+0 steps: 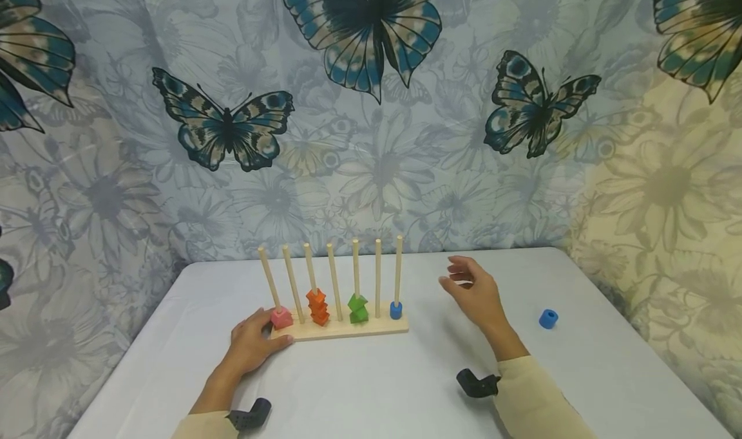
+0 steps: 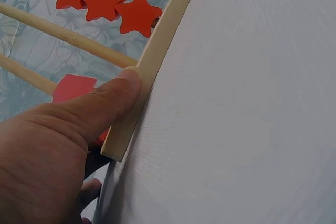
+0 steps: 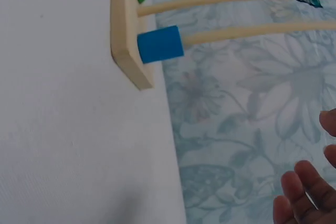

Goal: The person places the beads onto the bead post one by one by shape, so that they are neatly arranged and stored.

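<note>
A wooden peg stand [image 1: 379,327] with several upright pegs stands toward the back of the table. My left hand [image 1: 253,344] grips its left end, the thumb along the front edge of the base and the other fingers mostly hidden behind. On the leftmost peg sits a pink block [image 1: 281,318]. Orange star beads [image 1: 318,308] are stacked on another peg, and green beads [image 1: 358,310] on one farther right. The rightmost peg carries a blue cylinder bead [image 3: 160,44] at its foot. Holding nothing, my right hand [image 1: 476,292] hovers right of the stand with fingers loosely bent.
A loose blue bead [image 1: 548,318] lies on the white table [image 1: 359,387], to the right of my right hand. Behind the table hangs a cloth [image 1: 385,175] printed with flowers and butterflies. Black wrist mounts [image 1: 478,383] stick out from both sleeves.
</note>
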`<control>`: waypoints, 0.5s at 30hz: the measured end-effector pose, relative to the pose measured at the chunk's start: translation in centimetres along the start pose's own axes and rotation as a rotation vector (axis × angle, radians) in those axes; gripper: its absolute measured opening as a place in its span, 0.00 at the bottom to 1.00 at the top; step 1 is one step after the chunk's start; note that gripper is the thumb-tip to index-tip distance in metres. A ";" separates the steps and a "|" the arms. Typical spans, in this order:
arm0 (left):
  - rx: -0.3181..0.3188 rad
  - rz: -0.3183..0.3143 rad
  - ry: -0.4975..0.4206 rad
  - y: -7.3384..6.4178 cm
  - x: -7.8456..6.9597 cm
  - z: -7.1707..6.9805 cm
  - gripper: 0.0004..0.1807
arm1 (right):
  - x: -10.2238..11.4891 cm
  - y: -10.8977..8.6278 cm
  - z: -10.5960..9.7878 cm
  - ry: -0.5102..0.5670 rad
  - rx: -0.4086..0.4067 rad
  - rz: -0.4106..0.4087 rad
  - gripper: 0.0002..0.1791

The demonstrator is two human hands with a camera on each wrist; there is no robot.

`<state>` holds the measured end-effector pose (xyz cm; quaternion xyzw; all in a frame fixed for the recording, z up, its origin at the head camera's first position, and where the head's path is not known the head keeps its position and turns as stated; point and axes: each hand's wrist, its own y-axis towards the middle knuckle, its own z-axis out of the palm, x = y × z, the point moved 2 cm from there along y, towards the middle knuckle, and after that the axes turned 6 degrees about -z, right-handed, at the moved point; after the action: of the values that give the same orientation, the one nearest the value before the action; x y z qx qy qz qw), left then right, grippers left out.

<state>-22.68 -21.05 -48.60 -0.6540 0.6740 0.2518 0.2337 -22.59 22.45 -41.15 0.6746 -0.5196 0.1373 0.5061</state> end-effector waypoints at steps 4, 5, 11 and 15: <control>0.000 0.004 -0.002 0.1 0.0 0.0 0.41 | -0.5 0.1 -1.9 -0.024 -0.068 0.009 0.27; 0.000 0.005 -0.004 0.1 0.1 0.0 0.41 | -0.7 0.1 -2.3 -0.030 -0.086 0.021 0.27; -0.002 0.013 -0.005 0.2 0.1 0.0 0.42 | -2.4 -0.2 -3.8 -0.051 -0.146 0.103 0.32; -0.004 0.009 -0.006 0.2 0.1 0.0 0.41 | -3.4 -0.3 -4.2 -0.048 -0.153 0.151 0.34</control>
<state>-22.86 -21.16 -48.68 -0.6507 0.6756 0.2561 0.2336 -22.33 27.82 -41.81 0.5961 -0.5897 0.1189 0.5318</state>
